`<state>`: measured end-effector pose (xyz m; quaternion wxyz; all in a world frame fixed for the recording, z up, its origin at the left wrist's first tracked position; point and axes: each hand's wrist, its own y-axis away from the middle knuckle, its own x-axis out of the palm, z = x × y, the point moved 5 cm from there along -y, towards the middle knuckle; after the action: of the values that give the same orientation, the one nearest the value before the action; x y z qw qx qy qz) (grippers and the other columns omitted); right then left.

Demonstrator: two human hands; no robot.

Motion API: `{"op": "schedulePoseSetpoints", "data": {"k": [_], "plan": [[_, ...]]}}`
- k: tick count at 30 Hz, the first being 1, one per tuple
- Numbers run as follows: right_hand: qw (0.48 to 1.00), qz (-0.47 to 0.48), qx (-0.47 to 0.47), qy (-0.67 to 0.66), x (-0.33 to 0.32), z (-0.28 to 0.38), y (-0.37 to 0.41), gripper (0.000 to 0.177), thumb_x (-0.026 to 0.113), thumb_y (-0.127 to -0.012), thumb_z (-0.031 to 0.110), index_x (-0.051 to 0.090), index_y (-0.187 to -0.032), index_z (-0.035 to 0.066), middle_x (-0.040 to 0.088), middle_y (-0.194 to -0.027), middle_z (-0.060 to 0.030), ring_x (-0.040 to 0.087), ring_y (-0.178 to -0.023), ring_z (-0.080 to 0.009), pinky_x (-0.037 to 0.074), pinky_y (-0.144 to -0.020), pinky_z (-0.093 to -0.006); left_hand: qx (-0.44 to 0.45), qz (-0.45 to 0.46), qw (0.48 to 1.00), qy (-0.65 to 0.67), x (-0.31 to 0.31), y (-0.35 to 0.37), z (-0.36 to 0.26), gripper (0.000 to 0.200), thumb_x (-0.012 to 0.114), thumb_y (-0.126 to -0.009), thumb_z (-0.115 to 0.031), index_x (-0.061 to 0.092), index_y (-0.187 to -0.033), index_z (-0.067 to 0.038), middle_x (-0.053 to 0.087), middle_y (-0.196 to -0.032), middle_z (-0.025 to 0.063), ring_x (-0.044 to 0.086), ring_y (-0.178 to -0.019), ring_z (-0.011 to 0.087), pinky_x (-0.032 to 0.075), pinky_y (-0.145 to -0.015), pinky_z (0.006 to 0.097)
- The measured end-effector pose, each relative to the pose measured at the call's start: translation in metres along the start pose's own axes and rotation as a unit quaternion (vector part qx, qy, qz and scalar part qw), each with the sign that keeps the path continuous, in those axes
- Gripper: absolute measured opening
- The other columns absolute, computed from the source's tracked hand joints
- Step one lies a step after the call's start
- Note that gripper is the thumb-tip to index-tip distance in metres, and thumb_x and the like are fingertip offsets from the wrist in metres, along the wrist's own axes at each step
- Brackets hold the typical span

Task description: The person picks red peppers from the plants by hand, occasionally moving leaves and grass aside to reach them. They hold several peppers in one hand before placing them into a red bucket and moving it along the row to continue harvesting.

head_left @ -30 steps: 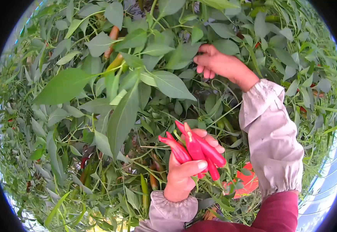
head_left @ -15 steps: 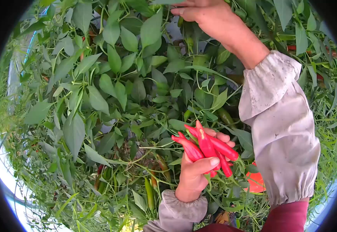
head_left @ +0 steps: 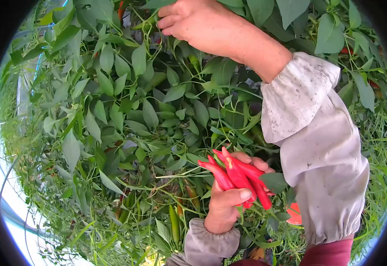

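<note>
In the lower middle, my left hand point(head_left: 225, 201) is closed around a bunch of several red chili peppers point(head_left: 237, 177), its thumb pressed across them. A leaf covers part of the bunch's right side. My right hand point(head_left: 193, 22) reaches up to the top edge among the leaves of the pepper plant point(head_left: 149, 115). Its visible fingers are curled and close together; the thumb and anything between the fingers are hidden. Just left of those fingertips is a green stem point(head_left: 147, 24). Both forearms wear loose grey sleeve covers.
Green chili peppers point(head_left: 174, 224) hang low on the plant. A red pepper point(head_left: 121, 11) shows at the upper left, partly behind leaves. Part of an orange-red object point(head_left: 294, 214) appears beside my right sleeve. Grass point(head_left: 375, 190) borders the right side, and pale sheeting point(head_left: 13, 208) lies at the left.
My right hand has moved left and slightly down, its fingers now more curled. My left hand keeps its hold on the chili peppers, and a leaf now overlaps them. The view has shifted slightly.
</note>
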<state>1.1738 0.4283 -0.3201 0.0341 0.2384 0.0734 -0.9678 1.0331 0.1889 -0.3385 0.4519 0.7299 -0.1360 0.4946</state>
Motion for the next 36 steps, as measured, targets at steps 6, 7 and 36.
{"op": "schedulePoseSetpoints", "data": {"k": [6,7,36], "plan": [[0.993,-0.079,0.064,0.058,0.037,-0.037,0.017,0.023,0.052,-0.089,0.014,0.066,-0.1,-0.001,0.067,-0.093,-0.0152,0.063,-0.091,-0.0289,0.048,-0.085,-0.0366,-0.012,-0.026,0.999,-0.017,-0.005,0.002,0.001,0.061,0.068,-0.067,-0.003,0.042,-0.123,-0.005,0.056,-0.119,0.0187,0.059,-0.109,0.0308,0.047,-0.097,0.0438],[0.991,-0.084,0.076,0.074,0.04,-0.039,0.018,0.023,0.052,-0.088,0.014,0.066,-0.1,-0.001,0.067,-0.094,-0.0155,0.063,-0.091,-0.0297,0.048,-0.085,-0.0371,-0.009,-0.025,1.0,-0.017,-0.006,0.001,0.001,0.061,0.068,-0.067,-0.003,0.042,-0.123,-0.005,0.056,-0.119,0.0187,0.059,-0.109,0.0308,0.047,-0.097,0.0438],[0.898,0.026,0.15,0.414,0.132,-0.072,0.02,0.013,0.055,-0.082,0.012,0.064,-0.088,0.004,0.067,-0.077,-0.0163,0.067,-0.071,-0.0355,0.053,-0.062,-0.0444,0.043,0.021,0.994,0.099,-0.014,0.009,-0.045,0.058,0.064,-0.072,0.002,0.042,-0.126,-0.004,0.057,-0.12,0.0162,0.055,-0.119,0.0329,0.045,-0.101,0.0471]]}}
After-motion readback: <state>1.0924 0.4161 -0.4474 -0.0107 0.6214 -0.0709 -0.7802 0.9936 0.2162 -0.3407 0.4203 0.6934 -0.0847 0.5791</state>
